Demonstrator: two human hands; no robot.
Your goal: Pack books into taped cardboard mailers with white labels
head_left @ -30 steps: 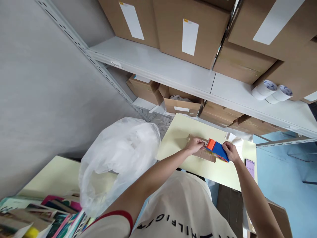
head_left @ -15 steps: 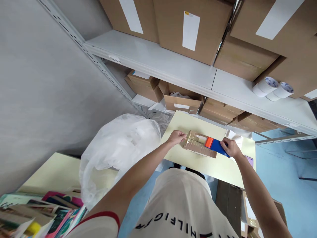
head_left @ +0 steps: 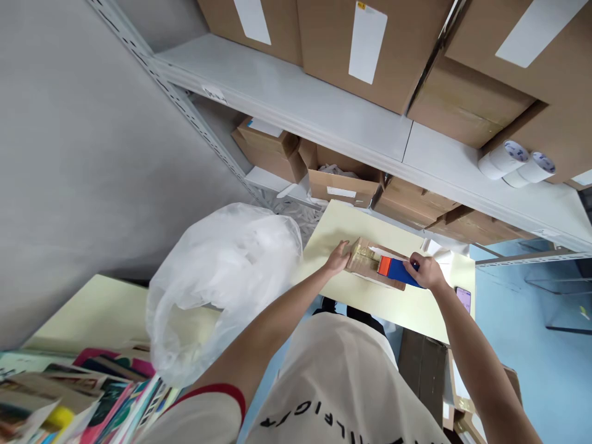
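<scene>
A small brown cardboard box lies on the pale yellow table, with shiny clear tape along its top and left end. My left hand is at the left end of the box, thumb and fingers against its edge, steadying it. A blue tape dispenser with an orange front rests over the right part of the box top. My right hand is closed round the back of this dispenser. Its tape roll is hidden.
A phone lies at the table's right edge, near white papers. Left of the table bulges a translucent plastic bag. Shelving with cartons and two tape rolls stands ahead. Books lie at lower left.
My left hand has gone from pinching at the box's left end to lying against its edge, fingers less closed. The dispenser and my right hand have shifted slightly left over the box.
</scene>
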